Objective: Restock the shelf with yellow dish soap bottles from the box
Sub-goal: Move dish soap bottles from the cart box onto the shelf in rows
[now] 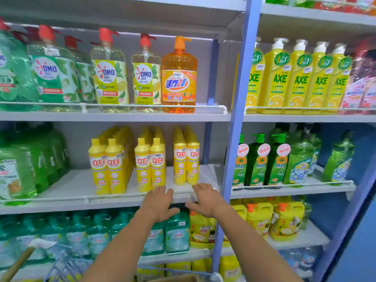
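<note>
"So, how far along was the job?"

"Part way, I think. The yellow dish soap bottles (150,163) stood on the middle shelf (71,186) in three bunches. Each bunch had two bottles side by side at the front and more lined up behind."

"Was the shelf full?"

"No. There was bare shelf between the left bunch and the big green jugs (30,159). The right bunch (186,159) sat a bit further back than the others, so there was room in front of it."

"What were the hands doing?"

"The left hand (157,204) and the right hand (205,200) were both held out flat near the front edge of that shelf, with fingers spread wide. Neither one held a bottle. The left fingertips were just beside the foot of the middle bunch. I could not tell if they touched it."

"And the box?"

"Only a brown edge of the box (179,278) showed at the very bottom, low between the arms. I could not see inside it."

"So what was left?"

"My guess was more trips down to the box for bottles to fill the bare spots. How many, I could not say."
</note>
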